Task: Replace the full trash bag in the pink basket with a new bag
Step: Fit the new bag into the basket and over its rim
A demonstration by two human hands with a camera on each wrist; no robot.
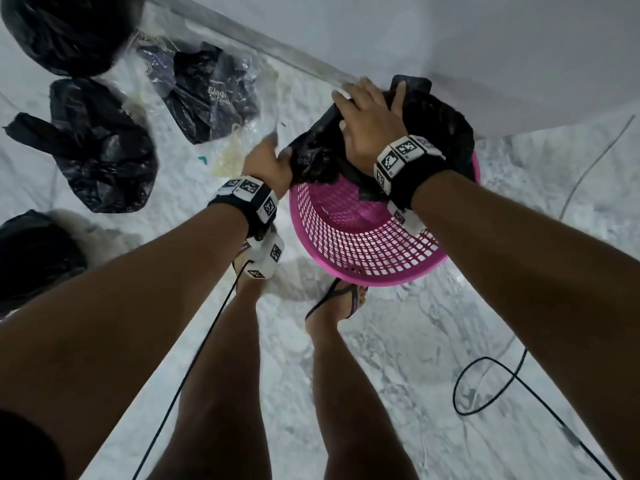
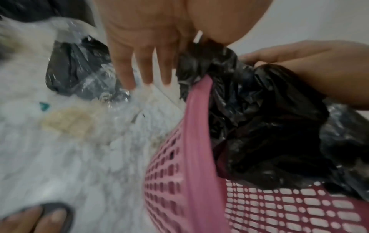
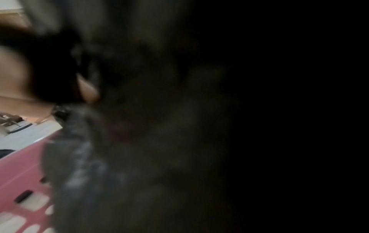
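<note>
A pink lattice basket (image 1: 363, 271) stands on the marble floor by the white wall. A black trash bag (image 1: 440, 123) lies crumpled in its mouth and over the far rim. My left hand (image 1: 268, 161) is at the basket's left rim. It pinches the bag's edge under the thumb, with the other fingers (image 2: 147, 67) straight outside the rim (image 2: 197, 141). My right hand (image 1: 367, 116) is on top of the bag at the far side, fingers curled over a fold of the bag (image 2: 259, 126). The right wrist view is dark and blurred, showing only the bag (image 3: 99, 157) and the basket (image 3: 20, 170).
Several filled black bags (image 1: 100, 150) lie on the floor to the left, with a clear plastic wrap of dark bags (image 1: 207, 91) near them. My feet in flip-flops (image 1: 339, 299) stand just before the basket. A black cable (image 1: 485, 386) loops on the floor at right.
</note>
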